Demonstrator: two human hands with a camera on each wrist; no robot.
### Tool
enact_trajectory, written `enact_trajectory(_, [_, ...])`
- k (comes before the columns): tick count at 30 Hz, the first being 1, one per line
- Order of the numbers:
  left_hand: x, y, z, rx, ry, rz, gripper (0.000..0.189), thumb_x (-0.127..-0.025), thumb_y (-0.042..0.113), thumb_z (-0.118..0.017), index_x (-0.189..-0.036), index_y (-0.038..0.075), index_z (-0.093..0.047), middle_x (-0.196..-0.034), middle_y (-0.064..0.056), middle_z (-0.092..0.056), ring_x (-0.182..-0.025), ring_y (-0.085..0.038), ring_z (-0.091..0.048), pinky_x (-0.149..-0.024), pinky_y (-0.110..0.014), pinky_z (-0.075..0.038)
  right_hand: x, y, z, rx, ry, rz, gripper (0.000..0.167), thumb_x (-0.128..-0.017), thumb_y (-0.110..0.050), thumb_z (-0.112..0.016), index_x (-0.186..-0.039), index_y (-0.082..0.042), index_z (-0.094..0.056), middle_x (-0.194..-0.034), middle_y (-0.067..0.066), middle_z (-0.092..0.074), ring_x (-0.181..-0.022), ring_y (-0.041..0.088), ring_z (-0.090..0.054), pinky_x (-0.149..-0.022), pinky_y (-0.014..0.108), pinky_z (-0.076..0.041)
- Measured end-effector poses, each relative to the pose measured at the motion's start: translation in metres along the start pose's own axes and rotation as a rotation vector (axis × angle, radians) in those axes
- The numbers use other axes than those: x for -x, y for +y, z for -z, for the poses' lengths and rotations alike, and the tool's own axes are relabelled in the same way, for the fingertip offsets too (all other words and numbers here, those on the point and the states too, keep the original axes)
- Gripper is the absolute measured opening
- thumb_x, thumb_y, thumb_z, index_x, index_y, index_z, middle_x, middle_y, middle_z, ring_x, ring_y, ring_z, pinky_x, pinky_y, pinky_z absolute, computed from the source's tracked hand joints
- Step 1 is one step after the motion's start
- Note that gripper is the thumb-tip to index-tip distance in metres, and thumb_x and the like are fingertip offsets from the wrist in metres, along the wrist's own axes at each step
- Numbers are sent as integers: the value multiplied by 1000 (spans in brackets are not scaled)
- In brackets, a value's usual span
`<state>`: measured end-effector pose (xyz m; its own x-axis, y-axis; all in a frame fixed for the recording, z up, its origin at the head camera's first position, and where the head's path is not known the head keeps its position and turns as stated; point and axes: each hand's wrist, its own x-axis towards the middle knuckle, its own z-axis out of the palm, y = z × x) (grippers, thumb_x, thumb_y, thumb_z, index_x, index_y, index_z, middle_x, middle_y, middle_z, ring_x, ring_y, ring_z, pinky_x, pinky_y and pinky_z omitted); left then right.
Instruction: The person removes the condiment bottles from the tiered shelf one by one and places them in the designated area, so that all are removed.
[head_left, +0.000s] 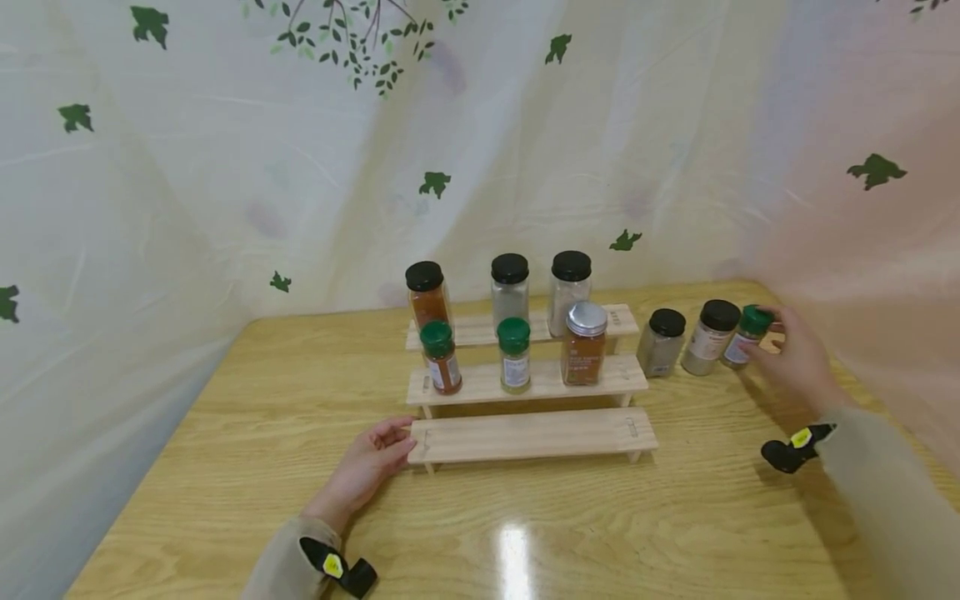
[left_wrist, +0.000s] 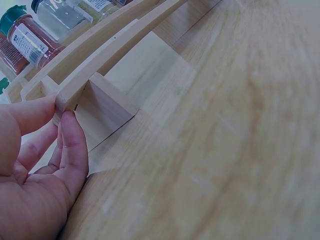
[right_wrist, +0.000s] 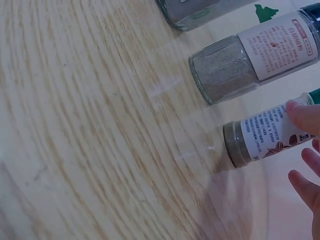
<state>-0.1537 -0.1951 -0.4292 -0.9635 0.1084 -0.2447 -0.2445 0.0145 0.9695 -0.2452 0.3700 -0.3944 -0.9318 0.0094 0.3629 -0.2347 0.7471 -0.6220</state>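
Note:
A three-tier wooden spice rack (head_left: 525, 437) stands on the table. My left hand (head_left: 367, 462) pinches the left end of its lowest tier between thumb and fingers, as the left wrist view (left_wrist: 50, 165) also shows. At the far right, my right hand (head_left: 802, 358) holds a small green-capped spice jar (head_left: 742, 337) near its top. In the right wrist view the thumb lies on the label of that spice jar (right_wrist: 270, 132), with part of the grip out of frame. Beside it stand a black-capped spice jar (head_left: 707, 342) and a shorter black-capped jar (head_left: 662, 343).
Three black-capped jars (head_left: 510, 296) line the top tier. On the middle tier are two green-capped jars (head_left: 515, 358) and a silver-capped jar (head_left: 584, 350). A printed curtain (head_left: 337, 192) hangs behind the wooden table (head_left: 300, 383).

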Motion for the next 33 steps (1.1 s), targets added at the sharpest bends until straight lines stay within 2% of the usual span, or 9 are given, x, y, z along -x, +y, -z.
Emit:
enact_trajectory(7, [-1, 3, -1, -8, 3, -6, 42, -93, 2, -54, -133, -7, -43, -98, 1, -52, -83, -6, -52, -72, -18, -47, 2, -5, 15, 1, 33, -53, 64, -92, -17, -61, -139, 10, -27, -131, 37, -36, -115, 49, -37, -90, 62, -38])
enact_trajectory(8, [-1, 3, -1, -12, 5, -5, 42, -93, 2, -54, -133, -7, -43, -98, 1, -52, -83, -6, -52, -72, -18, -47, 3, -6, 17, 5, 40, -62, 65, -92, -19, -61, -140, 9, -27, -132, 35, -36, -115, 46, -38, -92, 56, -41])
enact_trajectory(9, [-1, 3, -1, -14, 4, -4, 42, -93, 2, -54, -133, -7, -43, -98, 1, -52, -83, -5, -52, -72, -18, -47, 4, -7, 19, 5, 48, -68, 65, -93, -20, -60, -140, 8, -27, -133, 34, -36, -115, 38, -41, -93, 54, -42])
enact_trajectory(10, [-1, 3, -1, -16, 3, -3, 43, -93, 2, -53, -133, -7, -42, -99, 1, -52, -83, -6, -52, -72, -18, -47, 6, -8, 22, -4, 56, -74, 65, -93, -21, -59, -141, 7, -26, -133, 32, -36, -113, 28, -43, -95, 45, -44])
enact_trajectory(13, [-1, 2, 0, -19, 6, -1, 42, -93, 2, -54, -133, -7, -43, -98, 1, -52, -84, -6, -52, -72, -18, -47, 9, -11, 28, -59, 103, -91, 62, -93, -20, -60, -142, 1, -28, -124, 10, -44, -100, 0, -42, -84, 12, -44])
enact_trajectory(16, [-2, 0, 0, -21, 15, -1, 42, -93, 2, -54, -133, -7, -44, -97, 1, -52, -83, -6, -52, -71, -19, -48, 14, -15, 34, -148, 139, -114, 56, -93, -20, -60, -141, -12, -32, -113, -16, -40, -94, -14, -36, -72, -2, -34])
enact_trajectory(19, [-2, -1, 0, -21, 25, -2, 41, -93, 1, -55, -132, -7, -45, -96, 2, -53, -82, -6, -52, -71, -19, -48, 20, -21, 38, -193, 165, -143, 52, -92, -22, -60, -136, -26, -32, -106, -28, -36, -94, -15, -38, -72, -2, -34])
enact_trajectory(25, [-2, -2, -1, -20, 28, 2, 41, -93, 2, -55, -132, -7, -45, -96, 1, -52, -82, -6, -52, -70, -19, -48, 28, -38, 35, -261, 213, -129, 48, -91, -13, -62, -127, -33, -38, -106, -27, -41, -96, -14, -42, -74, -2, -35])
enact_trajectory(33, [0, 0, -1, -25, 27, 4, 42, -93, 3, -55, -133, -7, -44, -98, 0, -52, -83, -6, -51, -71, -18, -48, 35, -67, 20, -394, 257, 68, 53, -85, 12, -59, -124, -22, -47, -107, -19, -51, -99, -8, -50, -79, 0, -39])
